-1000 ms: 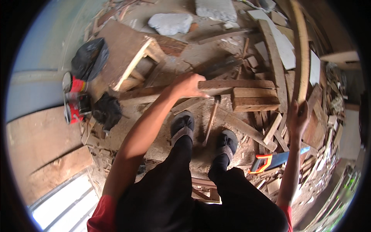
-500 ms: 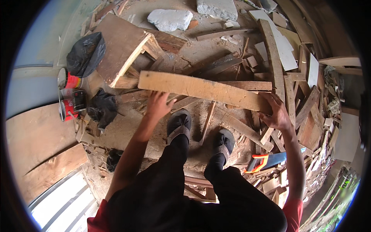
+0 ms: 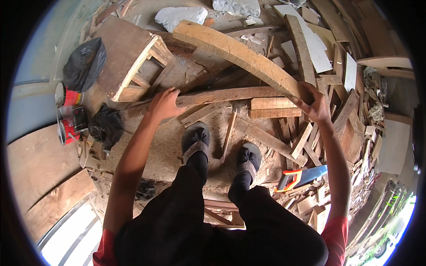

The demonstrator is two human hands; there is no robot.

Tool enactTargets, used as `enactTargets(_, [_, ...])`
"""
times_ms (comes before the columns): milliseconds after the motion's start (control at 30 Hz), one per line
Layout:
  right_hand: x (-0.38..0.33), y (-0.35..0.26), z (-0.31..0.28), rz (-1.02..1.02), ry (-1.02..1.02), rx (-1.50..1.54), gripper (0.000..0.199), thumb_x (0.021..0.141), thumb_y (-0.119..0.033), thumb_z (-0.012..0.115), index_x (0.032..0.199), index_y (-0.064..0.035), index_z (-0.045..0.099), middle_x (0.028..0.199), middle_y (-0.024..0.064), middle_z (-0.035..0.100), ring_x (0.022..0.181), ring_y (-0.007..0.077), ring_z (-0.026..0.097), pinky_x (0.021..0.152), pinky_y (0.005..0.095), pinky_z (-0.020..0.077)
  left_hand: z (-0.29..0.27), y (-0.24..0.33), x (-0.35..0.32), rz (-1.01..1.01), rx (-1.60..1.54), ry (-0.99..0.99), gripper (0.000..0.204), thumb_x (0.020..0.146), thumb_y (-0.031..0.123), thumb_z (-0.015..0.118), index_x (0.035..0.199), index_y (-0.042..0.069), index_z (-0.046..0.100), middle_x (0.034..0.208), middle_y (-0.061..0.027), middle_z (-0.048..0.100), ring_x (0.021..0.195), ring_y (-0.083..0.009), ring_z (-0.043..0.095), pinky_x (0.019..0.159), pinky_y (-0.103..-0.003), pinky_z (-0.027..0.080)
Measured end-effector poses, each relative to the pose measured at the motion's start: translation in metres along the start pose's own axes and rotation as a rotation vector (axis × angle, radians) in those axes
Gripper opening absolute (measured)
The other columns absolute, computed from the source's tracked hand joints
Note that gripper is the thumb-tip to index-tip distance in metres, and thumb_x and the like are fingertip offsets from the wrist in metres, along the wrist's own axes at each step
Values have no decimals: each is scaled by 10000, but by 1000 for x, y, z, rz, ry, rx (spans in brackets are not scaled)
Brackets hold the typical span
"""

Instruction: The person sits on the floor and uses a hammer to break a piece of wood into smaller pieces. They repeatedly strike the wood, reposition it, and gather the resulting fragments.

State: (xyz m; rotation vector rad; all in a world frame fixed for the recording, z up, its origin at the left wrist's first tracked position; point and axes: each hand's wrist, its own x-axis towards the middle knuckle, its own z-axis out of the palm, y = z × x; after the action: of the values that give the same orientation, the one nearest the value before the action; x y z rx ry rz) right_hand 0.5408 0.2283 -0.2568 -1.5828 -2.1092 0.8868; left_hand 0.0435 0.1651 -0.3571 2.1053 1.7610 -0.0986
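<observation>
A long, slightly curved wooden plank [image 3: 235, 51] slants up and away from my right hand [image 3: 314, 104]. That hand is closed around its near right end, while the far left end rises clear of the scrap. My left hand [image 3: 165, 106] no longer touches the plank; its thumb stands apart from its curved fingers, and nothing shows in its grasp. It hovers in front of a long, narrow beam [image 3: 230, 95] lying across the pile; whether it touches that beam I cannot tell. Two short wooden blocks [image 3: 274, 108] lie side by side below the plank's right end.
A handsaw [image 3: 301, 177] with an orange and black handle lies at lower right. To the left are a brown wooden box [image 3: 126, 55], black plastic bags [image 3: 85, 63] and red cans [image 3: 69, 132]. Scrap boards cover the right side. Grey stone slabs [image 3: 181, 17] lie at the back.
The plank's left end has swung up and away, while its right end stays in my right hand. My left hand has come off the plank and shifted slightly left. The two blocks are uncovered.
</observation>
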Motion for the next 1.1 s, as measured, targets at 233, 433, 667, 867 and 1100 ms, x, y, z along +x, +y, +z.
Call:
enactTargets(233, [-25,8,-22,-103,47,-51,671,742,-341,847,1258,8,595,1078,182,704,1028,238,681,896,363,528,-17,43,-45,1,77,275,768,641,262,898,1260,75,484,1224,-119,522,1174,-301,523,1056,-438,358])
enactTargets(433, [-33,-38,-10,-142,-126,-34,736,744,-290,845,1346,-20,519,1192,229,636,1119,357,633,941,412,504,20,29,-52,-50,5,275,855,598,395,924,1253,82,474,1213,-113,513,1205,-297,488,1059,-469,325])
enactTargets(667, [-20,-35,25,-264,-196,-161,677,709,-236,858,1299,-79,564,1179,206,647,1101,387,629,928,445,514,28,19,-88,-87,20,499,1171,627,667,800,1427,-52,336,1455,-274,354,1415,-435,259,1180,-567,157])
enactTargets(867, [7,-67,54,-392,-255,-344,693,748,-300,827,1329,-76,522,1251,216,601,1179,400,570,1006,479,468,71,-42,-170,-325,-211,806,886,873,512,671,1438,-72,319,1523,-307,244,1444,-466,197,1167,-583,142])
enactTargets(1100, [43,-92,84,-355,-402,-250,652,801,-335,772,1331,-65,504,1276,231,569,1189,408,557,1015,469,469,90,-113,-161,-1265,-882,887,707,924,405,633,1442,-13,395,1476,-245,349,1298,-420,414,1006,-559,393])
